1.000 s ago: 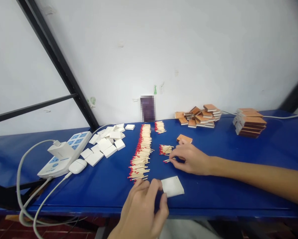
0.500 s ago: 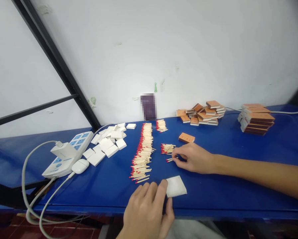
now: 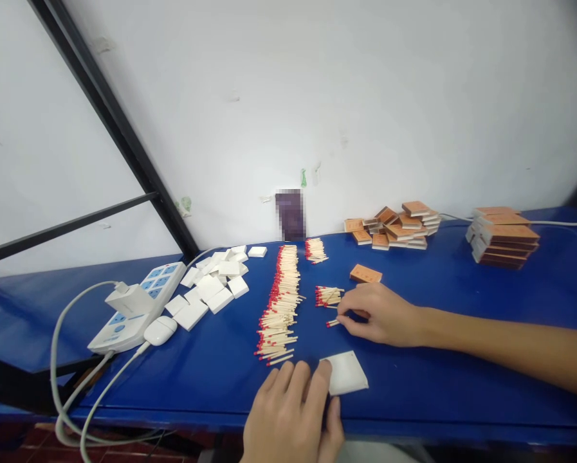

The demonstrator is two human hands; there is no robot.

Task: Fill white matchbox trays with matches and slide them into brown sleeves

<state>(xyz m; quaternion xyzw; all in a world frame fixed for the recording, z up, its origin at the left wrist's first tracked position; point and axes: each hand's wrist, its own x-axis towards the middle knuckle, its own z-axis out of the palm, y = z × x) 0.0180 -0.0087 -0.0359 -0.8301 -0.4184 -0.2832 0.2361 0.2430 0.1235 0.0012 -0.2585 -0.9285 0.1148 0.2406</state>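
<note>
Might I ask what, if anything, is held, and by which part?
The right hand pinches at least one match by its headless end; the left hand touches the white piece, grip unclear.

A pale, plain wall (image 3: 404,109) fills the back, scuffed here and there, with a small green mark (image 3: 303,178) near the middle. Against it runs a glossy blue tabletop (image 3: 442,392). A black metal post (image 3: 109,122) slants down at the left, joined by a thinner crossbar (image 3: 71,228). Reddish tiled floor (image 3: 32,444) shows below, dim, while the wall is brightest around its centre
</note>
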